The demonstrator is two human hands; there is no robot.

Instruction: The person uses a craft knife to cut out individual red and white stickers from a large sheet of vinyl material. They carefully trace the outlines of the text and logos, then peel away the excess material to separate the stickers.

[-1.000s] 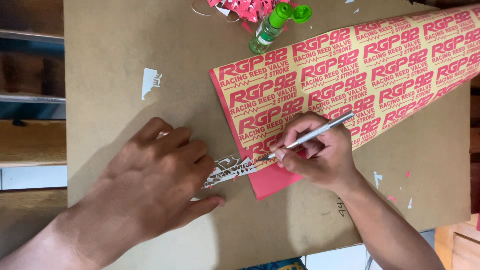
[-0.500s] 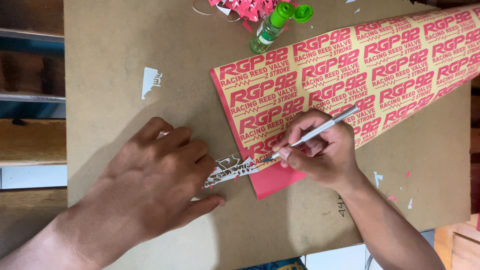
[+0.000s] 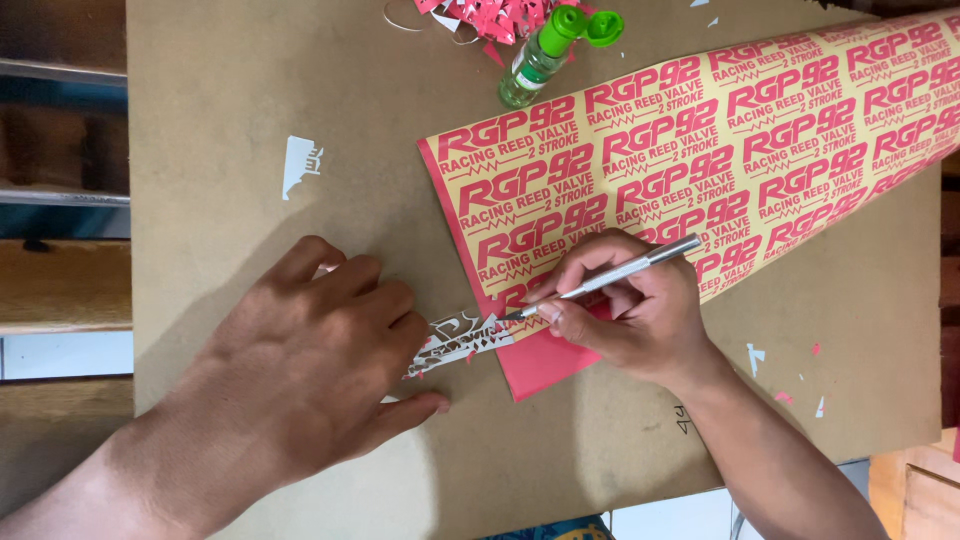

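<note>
Two hands are at work on one sheet of red and cream stickers (image 3: 700, 150) lying flat on the brown board counter (image 3: 250, 100): the left hand (image 3: 310, 360) presses down with fingers spread, grasping nothing, pinning a pale cut-out strip (image 3: 460, 342) so it cannot shift. The right hand (image 3: 630, 305) has its fingers clenched pen-fashion around a slim silver craft knife (image 3: 610, 275), its tip at the sheet's lower corner beside the strip. A green-capped bottle (image 3: 545, 50) and red scraps (image 3: 500, 15) lie at the far edge; wooden shelving (image 3: 60, 290) stands to the left.

Left hand (image 3: 310, 360) presses a white cut-out (image 3: 455, 342) onto the bench (image 3: 220, 100); right hand (image 3: 630, 310) holds a craft knife (image 3: 600, 280) over the sticker sheet (image 3: 700, 160).
</note>
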